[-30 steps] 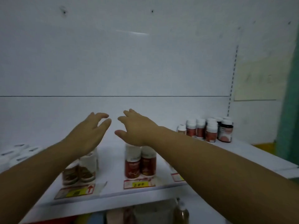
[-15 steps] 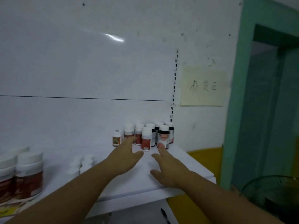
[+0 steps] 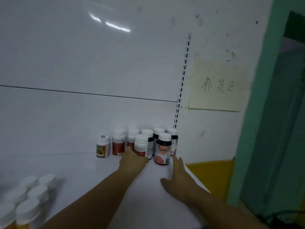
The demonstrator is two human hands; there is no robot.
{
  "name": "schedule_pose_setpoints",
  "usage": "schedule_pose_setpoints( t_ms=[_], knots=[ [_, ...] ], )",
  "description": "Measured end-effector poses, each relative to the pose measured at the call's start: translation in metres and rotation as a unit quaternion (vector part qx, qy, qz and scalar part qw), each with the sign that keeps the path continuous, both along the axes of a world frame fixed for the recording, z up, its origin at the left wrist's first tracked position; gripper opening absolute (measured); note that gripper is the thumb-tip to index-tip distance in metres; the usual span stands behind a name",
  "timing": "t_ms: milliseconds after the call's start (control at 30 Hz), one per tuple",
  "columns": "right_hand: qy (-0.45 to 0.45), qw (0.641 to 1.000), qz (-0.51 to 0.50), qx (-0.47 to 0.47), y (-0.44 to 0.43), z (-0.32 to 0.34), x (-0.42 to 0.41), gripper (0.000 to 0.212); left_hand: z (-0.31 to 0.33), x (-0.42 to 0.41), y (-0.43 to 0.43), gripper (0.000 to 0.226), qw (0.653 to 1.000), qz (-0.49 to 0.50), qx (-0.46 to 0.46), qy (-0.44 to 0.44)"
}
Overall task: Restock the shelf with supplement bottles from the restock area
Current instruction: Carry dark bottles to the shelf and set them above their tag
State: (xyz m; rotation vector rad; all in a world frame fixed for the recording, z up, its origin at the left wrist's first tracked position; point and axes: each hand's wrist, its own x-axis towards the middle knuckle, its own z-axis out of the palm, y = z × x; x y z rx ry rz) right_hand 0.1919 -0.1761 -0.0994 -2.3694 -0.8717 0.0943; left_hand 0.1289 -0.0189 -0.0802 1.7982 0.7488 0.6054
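Observation:
Several supplement bottles stand clustered at the back right of the white shelf (image 3: pixel 85 172), beside a paper sign (image 3: pixel 216 85) on the wall. My left hand (image 3: pixel 133 161) is against the lower part of a white bottle with a red label (image 3: pixel 141 143), thumb on its left side. The fingers are hidden behind the hand, so a grip cannot be told. My right hand (image 3: pixel 178 177) lies just short of a dark bottle with a pink label (image 3: pixel 162 149), fingers apart and holding nothing. A small green-labelled bottle (image 3: pixel 102 147) stands at the left of the cluster.
More white-capped bottles (image 3: pixel 33 197) stand blurred at the lower left of the shelf. The shelf's right edge ends near my right wrist, with a yellow wall base (image 3: pixel 212 172) beyond it. A green door frame (image 3: pixel 257 113) rises at the right.
The view has swung right from the stocked shelf rows to the restock cluster. Both hands have moved forward, and the left one has reached the red-label bottle.

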Motion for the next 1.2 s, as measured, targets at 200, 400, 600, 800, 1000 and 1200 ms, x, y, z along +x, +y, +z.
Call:
schedule_pose_setpoints(
  t_ms=[200, 400, 600, 800, 1000, 1200],
  knots=[
    [0.081, 0.973, -0.033, 0.215, 0.047, -0.002, 0.058, 0.064, -0.018, 0.027, 0.004, 0.062, 0.994, 0.039, 0.087, 0.053],
    [0.085, 0.961, -0.036, 0.261, 0.053, -0.011, 0.078, 0.057, -0.022, 0.036, 0.009, 0.043, 0.998, 0.0, 0.019, -0.06],
    [0.11, 0.937, 0.035, 0.33, 0.057, 0.0, 0.068, 0.048, -0.011, 0.018, 0.012, 0.035, 0.967, -0.001, -0.183, -0.177],
    [0.24, 0.899, 0.129, 0.343, 0.049, 0.007, 0.049, 0.037, 0.007, -0.011, -0.008, 0.031, 0.942, 0.002, -0.29, -0.172],
    [0.444, 0.79, 0.269, 0.327, 0.033, 0.028, 0.018, 0.027, 0.019, -0.071, -0.052, 0.047, 0.96, 0.03, -0.205, -0.187],
    [0.462, 0.73, 0.424, 0.272, 0.037, 0.052, -0.053, 0.061, 0.042, -0.172, -0.065, 0.067, 0.967, 0.104, -0.128, -0.194]
  ],
)
